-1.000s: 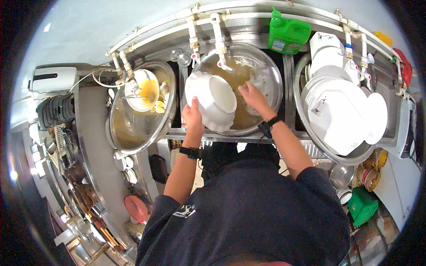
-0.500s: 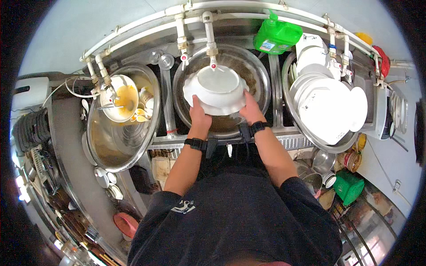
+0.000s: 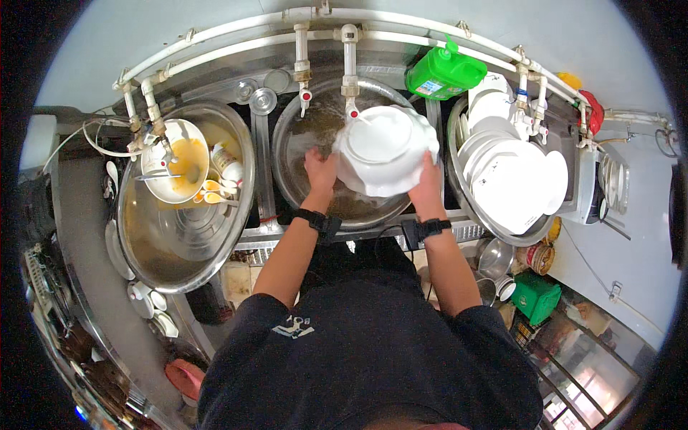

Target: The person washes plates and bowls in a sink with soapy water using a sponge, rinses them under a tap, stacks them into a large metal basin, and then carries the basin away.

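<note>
A white bowl (image 3: 381, 161) with a wavy rim is held bottom-up, its round foot facing me, over the big round metal basin (image 3: 282, 175) in the middle. My right hand (image 3: 428, 186) grips the bowl's right edge, with the fingers partly hidden by it. Just off the bowl's left edge is my left hand (image 3: 320, 172), its fingers loosely bent and apart, nothing visible in them. Murky water shows in the basin beneath. Directly above the bowl hangs a tap with a red-centred handle (image 3: 352, 113).
In the left metal basin (image 3: 244, 215) lie a soiled bowl (image 3: 154, 185) and several spoons (image 3: 215, 188). The right basin (image 3: 459, 208) carries stacked white plates (image 3: 505, 183). Behind stands a green jug (image 3: 446, 72) beneath white pipes (image 3: 244, 32). Lower right sits a green bin (image 3: 536, 297).
The bowl has moved to the right with my right hand. My left hand has come off its rim and stays to the left. The whole view has shifted slightly.
</note>
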`<action>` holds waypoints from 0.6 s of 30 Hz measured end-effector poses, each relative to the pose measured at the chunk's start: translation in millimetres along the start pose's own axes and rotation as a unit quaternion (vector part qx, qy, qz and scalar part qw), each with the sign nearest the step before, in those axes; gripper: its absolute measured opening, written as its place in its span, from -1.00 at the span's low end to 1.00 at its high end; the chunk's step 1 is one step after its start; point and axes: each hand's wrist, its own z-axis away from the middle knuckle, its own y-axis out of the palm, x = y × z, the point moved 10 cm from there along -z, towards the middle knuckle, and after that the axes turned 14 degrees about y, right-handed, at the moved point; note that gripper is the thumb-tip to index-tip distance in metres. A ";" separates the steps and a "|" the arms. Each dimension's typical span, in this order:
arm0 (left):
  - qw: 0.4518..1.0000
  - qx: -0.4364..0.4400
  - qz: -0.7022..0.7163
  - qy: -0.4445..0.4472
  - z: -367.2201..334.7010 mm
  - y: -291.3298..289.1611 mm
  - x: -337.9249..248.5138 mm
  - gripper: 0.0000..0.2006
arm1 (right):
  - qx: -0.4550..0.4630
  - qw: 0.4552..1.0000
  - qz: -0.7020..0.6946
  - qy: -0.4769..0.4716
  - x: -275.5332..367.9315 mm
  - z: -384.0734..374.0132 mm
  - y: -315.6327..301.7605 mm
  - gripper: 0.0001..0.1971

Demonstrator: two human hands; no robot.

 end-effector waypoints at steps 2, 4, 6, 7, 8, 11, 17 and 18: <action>0.997 0.033 0.005 0.071 -6.7 14.4 -42.8 -0.42 | -0.049 0.998 0.029 -0.031 22.5 20.5 -18.9 -0.58; 0.972 0.082 0.008 0.221 -7.5 26.2 -127.8 -0.37 | -0.028 0.998 0.007 -0.062 35.3 38.0 -17.2 -0.63; 0.964 0.119 -0.039 0.235 -5.4 40.1 -173.3 -0.38 | -0.064 0.996 0.024 -0.054 37.1 51.3 -19.5 -0.66; 0.952 0.152 -0.088 0.249 -5.8 50.9 -185.0 -0.39 | -0.085 0.994 0.036 -0.063 36.9 54.9 -20.6 -0.67; 0.952 0.152 -0.085 0.250 -12.3 54.8 -184.3 -0.39 | -0.085 0.994 0.037 -0.065 34.4 58.5 -19.6 -0.67; 0.935 0.145 -0.214 0.241 -30.1 59.1 -173.6 -0.43 | -0.060 0.996 0.024 -0.055 24.7 62.3 -17.3 -0.68; 0.915 0.233 -0.181 0.277 -27.3 62.5 -168.1 -0.46 | -0.043 0.997 0.040 -0.059 32.7 61.0 -10.0 -0.67; 0.915 0.235 -0.179 0.276 -26.2 60.3 -163.8 -0.46 | -0.045 0.996 0.040 -0.060 37.4 62.0 -8.0 -0.67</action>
